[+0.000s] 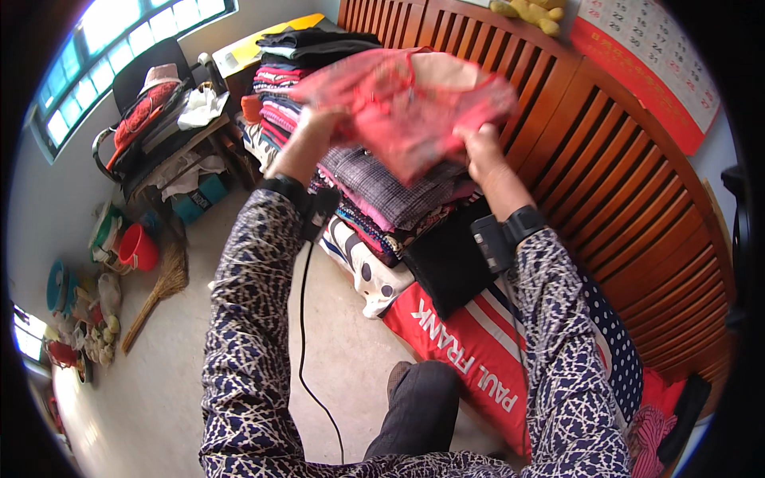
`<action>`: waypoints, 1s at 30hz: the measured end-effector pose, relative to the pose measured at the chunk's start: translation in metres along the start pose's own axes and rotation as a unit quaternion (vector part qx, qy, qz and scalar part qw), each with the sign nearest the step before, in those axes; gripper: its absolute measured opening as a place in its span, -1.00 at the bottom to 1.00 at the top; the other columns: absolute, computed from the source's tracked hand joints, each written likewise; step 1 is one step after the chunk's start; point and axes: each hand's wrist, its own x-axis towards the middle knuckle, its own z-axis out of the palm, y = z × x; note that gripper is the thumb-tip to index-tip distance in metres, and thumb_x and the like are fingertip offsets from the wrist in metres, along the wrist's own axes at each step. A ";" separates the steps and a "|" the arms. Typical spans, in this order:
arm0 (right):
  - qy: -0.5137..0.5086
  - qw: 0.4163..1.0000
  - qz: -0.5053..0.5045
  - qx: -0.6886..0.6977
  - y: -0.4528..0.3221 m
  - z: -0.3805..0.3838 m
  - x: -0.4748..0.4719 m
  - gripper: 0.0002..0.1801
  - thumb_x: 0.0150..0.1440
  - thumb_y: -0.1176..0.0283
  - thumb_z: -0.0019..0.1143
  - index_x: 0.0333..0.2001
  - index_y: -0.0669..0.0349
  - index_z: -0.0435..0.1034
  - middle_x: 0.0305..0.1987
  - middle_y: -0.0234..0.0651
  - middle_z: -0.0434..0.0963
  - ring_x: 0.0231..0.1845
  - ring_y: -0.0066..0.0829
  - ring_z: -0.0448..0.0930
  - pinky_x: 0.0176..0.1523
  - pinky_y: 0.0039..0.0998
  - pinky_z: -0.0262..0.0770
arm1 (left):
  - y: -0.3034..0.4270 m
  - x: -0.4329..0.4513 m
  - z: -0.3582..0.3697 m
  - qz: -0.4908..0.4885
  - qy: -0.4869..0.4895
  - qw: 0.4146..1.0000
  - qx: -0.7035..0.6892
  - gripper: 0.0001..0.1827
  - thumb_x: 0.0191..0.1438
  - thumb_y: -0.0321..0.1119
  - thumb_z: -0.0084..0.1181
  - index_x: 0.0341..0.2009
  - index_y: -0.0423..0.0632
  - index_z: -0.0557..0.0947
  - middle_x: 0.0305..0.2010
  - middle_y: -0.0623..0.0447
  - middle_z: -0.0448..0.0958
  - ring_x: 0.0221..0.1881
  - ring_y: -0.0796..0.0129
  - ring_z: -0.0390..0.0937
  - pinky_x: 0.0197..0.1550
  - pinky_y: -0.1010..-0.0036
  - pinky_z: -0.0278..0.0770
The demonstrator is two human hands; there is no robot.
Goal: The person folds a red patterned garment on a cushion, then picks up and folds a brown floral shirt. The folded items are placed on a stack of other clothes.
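Note:
A red garment [394, 101] hangs spread between my two hands, blurred by motion, with a pale inner side showing at its neckline. My left hand [326, 122] grips its left edge, and the fingertips are partly hidden by the cloth. On the other side my right hand [481, 146] pinches the lower right edge. Below the garment lies a grey checked folded cloth [394, 182] on top of a stack of folded clothes [373, 230]. A black folded garment [451, 257] rests beside that stack, under my right wrist.
A taller pile of folded clothes [281, 89] stands behind my left hand. The slatted wooden headboard [633, 161] curves along the right. Red printed bedding [460, 364] covers the near edge. At left are a loaded chair [155, 119], a red bucket [138, 246] and a straw broom [158, 290].

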 end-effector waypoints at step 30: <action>0.052 0.739 -0.355 -0.570 -0.002 -0.003 -0.071 -0.36 0.24 -0.05 0.10 0.15 0.28 0.36 0.15 -0.07 0.49 0.18 -0.07 0.52 0.19 -0.03 0.45 | -0.060 0.024 -0.060 0.287 0.171 0.805 0.490 -0.40 0.23 0.08 0.06 0.15 -0.15 0.53 0.16 -0.23 0.52 0.22 -0.07 0.44 0.26 0.20 0.37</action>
